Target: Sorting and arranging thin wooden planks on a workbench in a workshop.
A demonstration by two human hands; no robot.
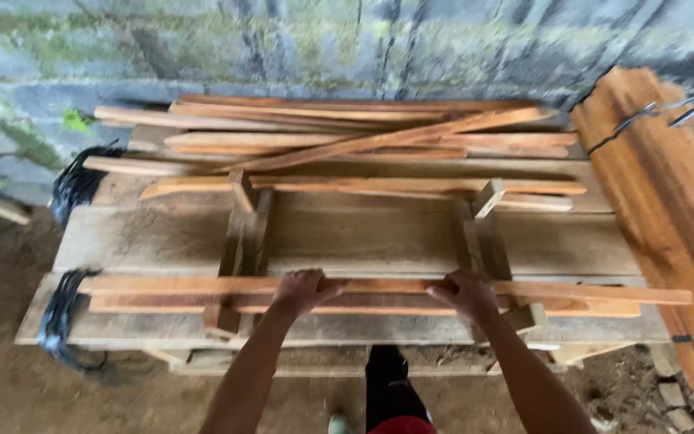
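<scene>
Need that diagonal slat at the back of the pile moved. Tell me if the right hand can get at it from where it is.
Probably yes. The right hand rests on the front slats; above the pile nothing blocks the diagonal slat, which lies on top, though it's a long stretch forward.

Both hands rest on a long wooden slat (379, 288) that lies crosswise along the near edge of the plank tabletop (347, 237); the left hand (303, 291) grips it palm down, the right hand (466, 292) just beside, fingers curled over it. Beyond the hands stand two upright wooden frames (238, 241); farther off lies a loose pile of slats (347, 141) against a mossy block wall (283, 48); stacked boards (668, 185) lean to the right of the right hand.
</scene>
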